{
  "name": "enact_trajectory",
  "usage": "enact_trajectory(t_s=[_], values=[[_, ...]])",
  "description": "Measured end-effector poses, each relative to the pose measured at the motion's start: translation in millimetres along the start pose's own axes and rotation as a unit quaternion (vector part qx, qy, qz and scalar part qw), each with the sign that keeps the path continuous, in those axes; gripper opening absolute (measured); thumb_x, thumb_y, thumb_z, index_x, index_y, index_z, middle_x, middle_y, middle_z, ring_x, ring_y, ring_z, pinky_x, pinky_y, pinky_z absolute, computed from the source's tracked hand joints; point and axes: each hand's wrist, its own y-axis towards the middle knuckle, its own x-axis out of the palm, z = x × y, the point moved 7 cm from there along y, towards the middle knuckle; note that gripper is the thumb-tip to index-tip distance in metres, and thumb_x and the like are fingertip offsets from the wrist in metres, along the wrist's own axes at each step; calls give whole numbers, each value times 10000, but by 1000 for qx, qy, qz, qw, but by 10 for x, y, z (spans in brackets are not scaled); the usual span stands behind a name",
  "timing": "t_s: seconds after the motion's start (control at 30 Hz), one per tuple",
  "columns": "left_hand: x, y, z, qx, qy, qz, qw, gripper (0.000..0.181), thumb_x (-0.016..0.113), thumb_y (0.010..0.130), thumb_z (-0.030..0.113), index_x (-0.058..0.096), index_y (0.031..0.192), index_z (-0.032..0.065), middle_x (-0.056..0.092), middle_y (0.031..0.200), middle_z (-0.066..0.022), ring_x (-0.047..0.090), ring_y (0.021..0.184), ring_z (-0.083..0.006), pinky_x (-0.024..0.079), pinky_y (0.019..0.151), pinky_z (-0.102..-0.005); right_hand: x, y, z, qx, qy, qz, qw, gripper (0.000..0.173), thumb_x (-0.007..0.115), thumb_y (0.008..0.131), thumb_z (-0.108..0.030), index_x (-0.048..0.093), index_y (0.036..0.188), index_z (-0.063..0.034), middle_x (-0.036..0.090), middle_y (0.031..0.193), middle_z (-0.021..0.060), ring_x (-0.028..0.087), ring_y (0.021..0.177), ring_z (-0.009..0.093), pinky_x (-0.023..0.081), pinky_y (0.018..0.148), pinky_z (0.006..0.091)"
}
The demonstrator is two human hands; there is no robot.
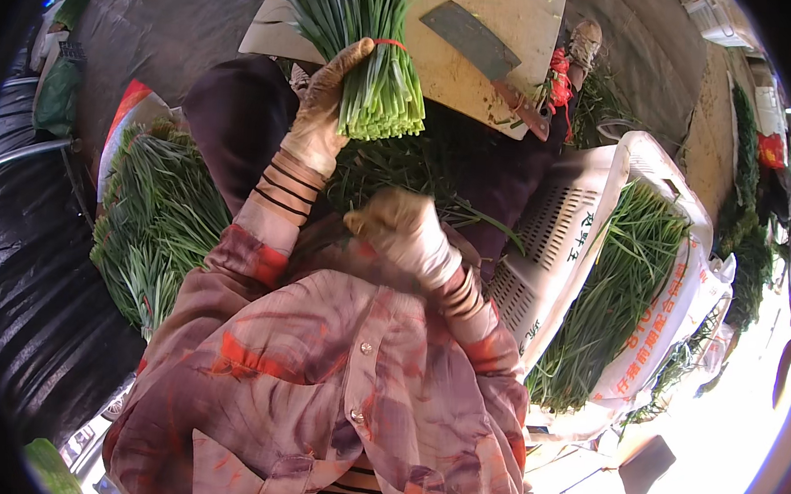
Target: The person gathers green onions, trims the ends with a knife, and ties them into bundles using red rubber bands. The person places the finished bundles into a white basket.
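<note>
My left hand (319, 109), in a soiled glove, grips a thick bunch of chive-like green leaves (383, 89). A red band (389, 43) circles the bunch, and its pale cut ends face me. My right hand (400, 230), also gloved, is blurred over my lap with its fingers curled; whether anything is in them cannot be made out. Loose green leaves (389, 173) lie between my knees, just beyond that hand. Past the bunch, a cleaver (470, 39) with a wooden handle rests on a worn cutting board (444, 82).
Red ties (560, 81) hang at the board's right corner. On my right stands a white slotted plastic basket (548, 215) of leaves (614, 305), lined by a printed sack (656, 334). Banded bunches (163, 201) are heaped on my left, beside black plastic sheeting (39, 262).
</note>
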Motion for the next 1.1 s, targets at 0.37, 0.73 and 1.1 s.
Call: enact_trajectory(t_s=[0.37,0.73,1.1], values=[[82,-295,186,99,414,95,900,442,659,886,406,609,1157,61,640,1094,-29,589,1041,-149,454,927,-304,4,272,844,300,532,47,790,677,506,883,-640,460,1354,-155,591,1230,41,596,1065,220,529,800,378],[-487,54,-681,-197,-78,-78,974,465,605,911,396,612,1173,12,676,1094,-146,670,957,-259,554,852,-425,253,2,987,288,715,76,632,576,439,950,-541,512,1263,-64,665,996,144,639,693,244,528,614,325],[-101,-24,-230,-85,21,-46,995,267,664,880,195,645,1068,6,696,996,-122,692,880,-234,579,811,-381,-882,-174,352,253,328,194,889,272,594,950,-217,655,1080,14,677,946,111,629,781,167,501,749,262]])
